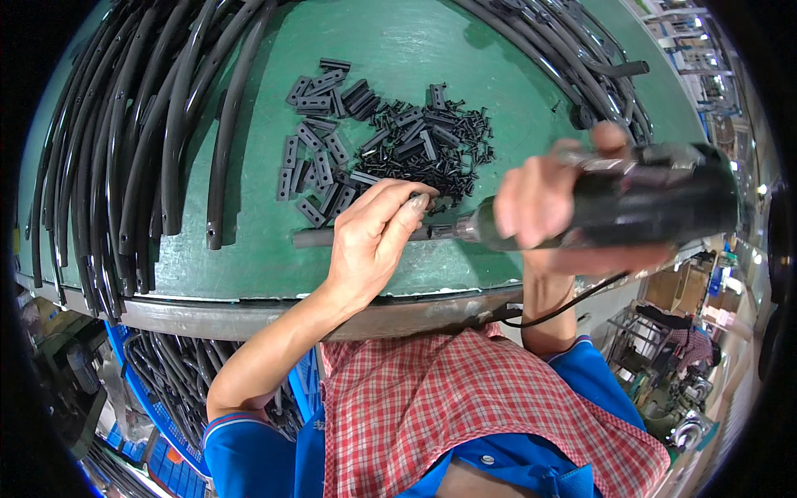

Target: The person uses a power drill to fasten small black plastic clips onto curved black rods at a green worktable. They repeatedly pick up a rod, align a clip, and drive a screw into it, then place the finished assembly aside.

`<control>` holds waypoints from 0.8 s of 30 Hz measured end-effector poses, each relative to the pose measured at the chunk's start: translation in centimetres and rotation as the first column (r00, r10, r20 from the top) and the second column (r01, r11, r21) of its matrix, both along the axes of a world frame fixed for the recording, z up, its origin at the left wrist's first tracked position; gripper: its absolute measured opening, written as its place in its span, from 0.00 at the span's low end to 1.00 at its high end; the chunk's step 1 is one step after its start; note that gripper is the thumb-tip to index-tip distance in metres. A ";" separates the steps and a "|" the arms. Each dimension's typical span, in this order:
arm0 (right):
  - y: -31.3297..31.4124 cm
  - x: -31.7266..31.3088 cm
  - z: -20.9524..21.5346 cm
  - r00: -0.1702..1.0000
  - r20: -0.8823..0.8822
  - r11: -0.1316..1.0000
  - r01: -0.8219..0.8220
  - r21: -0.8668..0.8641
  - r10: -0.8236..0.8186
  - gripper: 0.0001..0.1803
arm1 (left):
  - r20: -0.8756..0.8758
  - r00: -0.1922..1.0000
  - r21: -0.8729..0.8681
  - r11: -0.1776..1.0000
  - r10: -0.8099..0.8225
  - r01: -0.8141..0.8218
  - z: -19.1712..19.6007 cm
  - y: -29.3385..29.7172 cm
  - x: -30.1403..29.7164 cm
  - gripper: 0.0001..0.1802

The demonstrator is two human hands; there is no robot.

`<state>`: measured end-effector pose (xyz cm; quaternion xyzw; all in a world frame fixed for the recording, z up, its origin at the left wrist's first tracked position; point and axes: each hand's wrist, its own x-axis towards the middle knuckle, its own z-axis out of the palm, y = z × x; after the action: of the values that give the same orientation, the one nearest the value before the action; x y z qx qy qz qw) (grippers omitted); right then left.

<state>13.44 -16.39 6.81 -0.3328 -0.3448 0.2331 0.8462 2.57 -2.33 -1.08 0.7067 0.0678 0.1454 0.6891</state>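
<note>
Left hand [374, 241] pinching a short black tube [320, 238], fingers closed on it, just below the screw pile [432, 145] on the green surface [432, 50]. Right hand [540, 207] wrapped around electric screwdriver [631, 199]. Tube probably stiff, light, slippery; best held near the driven end.

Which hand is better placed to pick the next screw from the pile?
Left. The left hand rests by the screw pile, fingertips on the black tube; the right hand is gripping the power screwdriver.
</note>
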 end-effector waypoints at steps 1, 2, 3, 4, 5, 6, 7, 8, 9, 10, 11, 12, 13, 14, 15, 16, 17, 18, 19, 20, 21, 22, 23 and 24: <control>-0.5 0.5 -0.1 1.000 -0.012 0.996 -0.012 0.085 0.013 0.53 | -0.003 1.000 -0.004 1.000 0.007 -0.007 -0.2 0.0 0.0 0.08; -1.0 0.6 0.1 1.000 0.010 0.995 0.016 0.103 -0.017 0.54 | 0.021 1.000 0.033 0.999 0.000 -0.001 -0.2 0.1 0.1 0.08; -1.3 0.8 0.3 0.998 0.032 0.991 0.043 0.123 -0.047 0.55 | 0.041 0.999 0.072 0.997 -0.016 0.013 -0.2 0.2 0.3 0.08; -1.5 0.6 0.4 0.993 0.065 0.991 0.095 0.089 -0.101 0.56 | 0.061 0.998 0.111 0.993 -0.032 0.025 -0.2 0.3 0.4 0.08; -1.6 0.3 0.4 0.988 0.073 0.990 0.129 0.064 -0.134 0.56 | 0.041 0.999 0.127 0.992 -0.028 0.022 -0.2 0.4 0.2 0.09; -1.7 0.1 0.4 0.982 0.086 0.986 0.164 0.040 -0.167 0.57 | 0.039 0.999 0.128 0.992 -0.025 0.020 -0.2 0.3 0.1 0.09; -1.7 -0.2 0.2 0.981 0.072 0.984 0.179 0.024 -0.180 0.58 | 0.036 0.999 0.129 0.991 -0.021 0.017 -0.1 0.3 0.1 0.09; -1.7 -0.2 0.1 0.980 0.079 0.984 0.181 0.011 -0.181 0.58 | 0.034 0.999 0.131 0.991 -0.017 0.012 -0.1 0.3 0.1 0.09; -1.8 -0.3 0.0 0.980 0.084 0.983 0.182 -0.006 -0.181 0.58 | 0.043 0.999 0.133 0.991 -0.016 0.010 -0.2 0.3 0.1 0.09; -2.0 -0.3 0.0 0.979 0.091 0.983 0.184 -0.023 -0.181 0.58 | 0.043 0.999 0.136 0.991 -0.020 0.013 -0.3 0.2 0.1 0.10; -1.9 -0.3 0.0 0.981 0.090 0.984 0.173 -0.029 -0.170 0.58 | 0.044 0.999 0.139 0.990 -0.022 0.016 -0.2 0.2 0.1 0.10; -1.9 -0.2 0.0 0.984 0.104 0.988 0.152 -0.040 -0.147 0.58 | 0.046 0.999 0.144 0.989 -0.024 0.017 -0.2 0.2 0.2 0.10; -2.0 -0.1 0.0 0.985 0.116 0.990 0.132 -0.051 -0.126 0.58 | 0.037 0.999 0.137 0.990 -0.034 0.029 -0.2 0.3 0.2 0.10; -2.1 0.1 0.2 0.986 0.140 0.992 0.104 -0.069 -0.093 0.58 | 0.027 0.999 0.130 0.991 -0.044 0.041 -0.1 0.3 0.1 0.10; -2.1 0.1 0.2 0.984 0.160 0.992 0.099 -0.084 -0.084 0.58 | 0.016 0.999 0.124 0.991 -0.051 0.049 -0.1 0.3 0.0 0.10; -2.0 0.1 0.3 0.981 0.180 0.991 0.093 -0.099 -0.074 0.58 | 0.014 0.999 0.124 0.991 -0.052 0.050 -0.1 0.4 0.0 0.10; -2.0 -0.2 0.4 0.976 0.199 0.987 0.115 -0.111 -0.092 0.58 | 0.013 0.999 0.123 0.991 -0.053 0.051 -0.1 0.4 -0.1 0.10; -2.0 -0.4 0.5 0.975 0.202 0.985 0.123 -0.121 -0.097 0.55 | 0.013 0.998 0.118 0.991 -0.058 0.056 -0.1 0.4 -0.1 0.10; -2.0 -0.6 0.6 0.973 0.205 0.983 0.131 -0.130 -0.103 0.53 | 0.017 0.999 0.114 0.992 -0.052 0.049 -0.2 0.4 -0.1 0.10; -1.9 -0.8 0.7 0.977 0.190 0.984 0.120 -0.132 -0.094 0.48 | 0.020 0.999 0.110 0.993 -0.045 0.042 -0.4 0.3 -0.1 0.10; -1.8 -0.9 0.9 0.980 0.178 0.985 0.112 -0.131 -0.088 0.43 | 0.026 0.999 0.108 0.993 -0.040 0.037 -0.5 0.2 -0.1 0.11; -1.8 -1.0 1.0 0.983 0.165 0.986 0.104 -0.130 -0.082 0.38 | 0.026 0.998 0.120 0.992 -0.050 0.046 -0.5 0.2 0.0 0.11; -1.7 -1.1 1.1 0.985 0.153 0.987 0.096 -0.128 -0.076 0.33 | 0.026 0.998 0.132 0.990 -0.059 0.055 -0.6 0.2 0.0 0.11; -1.7 -1.2 1.3 0.983 0.174 0.986 0.086 -0.141 -0.060 0.32 | 0.032 0.997 0.150 0.987 -0.070 0.064 -0.5 0.3 0.1 0.11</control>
<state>12.20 -18.09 8.08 -0.4255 -0.3849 0.1975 0.7949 2.68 -2.05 -1.53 0.7553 0.0200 0.1400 0.6399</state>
